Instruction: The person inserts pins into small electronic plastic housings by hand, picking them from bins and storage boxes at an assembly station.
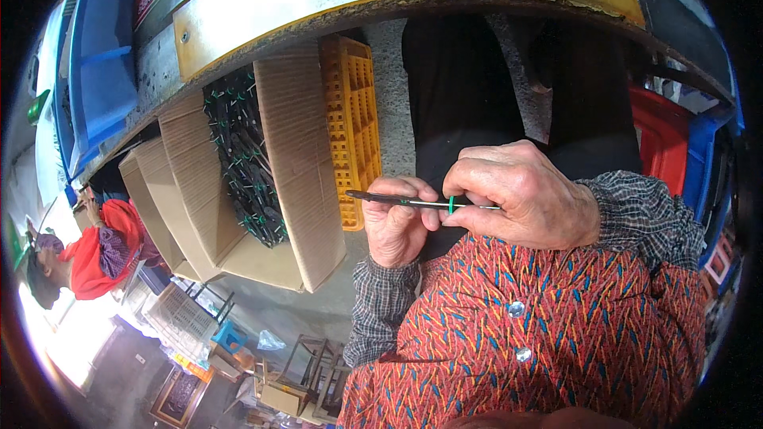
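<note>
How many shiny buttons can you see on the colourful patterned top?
2: an upper button below the right hand in the picture, and a lower button under that one. More may be hidden.

Two near hands, one held rod, two buttons.

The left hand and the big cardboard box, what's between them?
In the head view, a yellow crate shows between the left hand and the cardboard box; the tip of the black stick pokes in front of it.
</note>
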`<state>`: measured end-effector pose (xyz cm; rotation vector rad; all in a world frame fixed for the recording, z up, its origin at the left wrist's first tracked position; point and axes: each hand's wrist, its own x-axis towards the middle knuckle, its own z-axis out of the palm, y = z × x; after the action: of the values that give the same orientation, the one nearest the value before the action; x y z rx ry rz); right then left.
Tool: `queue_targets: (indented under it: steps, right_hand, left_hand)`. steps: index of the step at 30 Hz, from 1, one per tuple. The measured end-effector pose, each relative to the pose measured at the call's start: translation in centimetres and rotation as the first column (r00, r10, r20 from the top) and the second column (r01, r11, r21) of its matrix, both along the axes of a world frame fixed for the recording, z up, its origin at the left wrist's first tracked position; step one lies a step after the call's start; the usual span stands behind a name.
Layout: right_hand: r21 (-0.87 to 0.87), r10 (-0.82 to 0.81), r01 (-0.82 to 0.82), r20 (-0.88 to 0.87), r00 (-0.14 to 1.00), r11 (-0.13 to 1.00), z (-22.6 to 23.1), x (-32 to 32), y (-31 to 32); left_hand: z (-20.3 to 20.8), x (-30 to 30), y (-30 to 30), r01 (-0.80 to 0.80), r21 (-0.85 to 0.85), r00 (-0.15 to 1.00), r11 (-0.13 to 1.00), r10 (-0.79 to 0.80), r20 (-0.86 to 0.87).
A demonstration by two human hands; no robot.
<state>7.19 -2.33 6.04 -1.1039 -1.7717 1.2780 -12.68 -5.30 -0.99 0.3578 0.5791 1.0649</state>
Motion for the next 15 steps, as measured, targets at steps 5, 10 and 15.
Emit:
queue_targets:
  steps: [5, 10, 15]
  right_hand:
    - [-0.003, -0.003, 0.003, -0.005, 1.0, 1.0, 0.05, -0.36, 0.15]
    - [-0.011, 0.0, 0.0, 0.006, 1.0, 1.0, -0.03, -0.52, 0.27]
    - [-0.022, -0.006, 0.007, 0.014, 1.0, 1.0, -0.02, -0.54, 0.01]
  left_hand:
    - [-0.18, -0.19, -0.14, -0.007, 0.009, 1.0, 1.0, 0.007, 0.001]
    - [-0.49, -0.3, -0.15, -0.006, 0.022, 1.0, 1.0, 0.006, 0.002]
    - [-0.56, -0.43, -0.29, 0.006, 0.058, 1.0, 0.998, -0.005, -0.023]
